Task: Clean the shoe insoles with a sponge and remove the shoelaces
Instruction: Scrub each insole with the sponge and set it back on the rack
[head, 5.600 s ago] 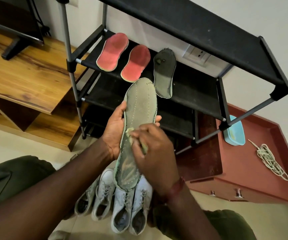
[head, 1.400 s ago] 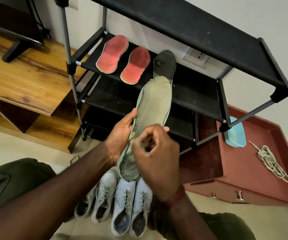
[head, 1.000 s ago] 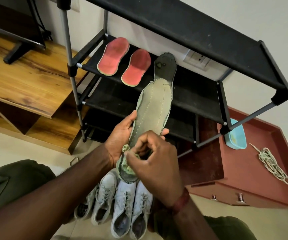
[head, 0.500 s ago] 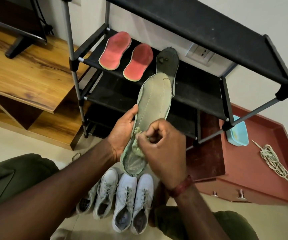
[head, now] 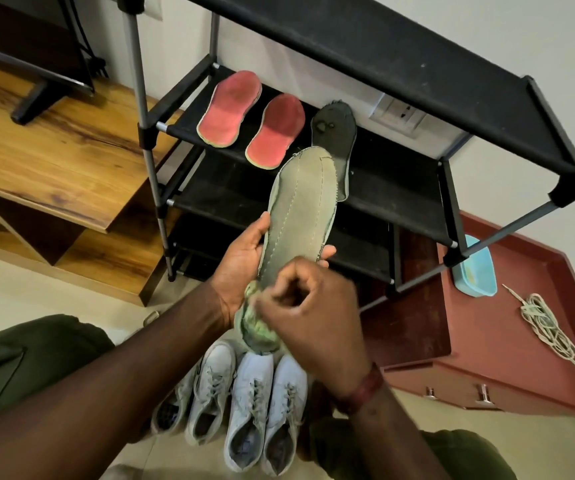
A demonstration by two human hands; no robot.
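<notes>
Left hand [head: 241, 258] grips green insole [head: 300, 209], right hand [head: 313, 317] pinches sponge [head: 257, 329] against it, half-hiding dark insole [head: 336, 133] behind.

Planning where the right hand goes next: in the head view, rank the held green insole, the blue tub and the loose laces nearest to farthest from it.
1. Green insole: directly under the right hand, held by the left hand.
2. Blue tub: to the right, on the red cabinet.
3. Loose laces: farther right on that cabinet.
</notes>
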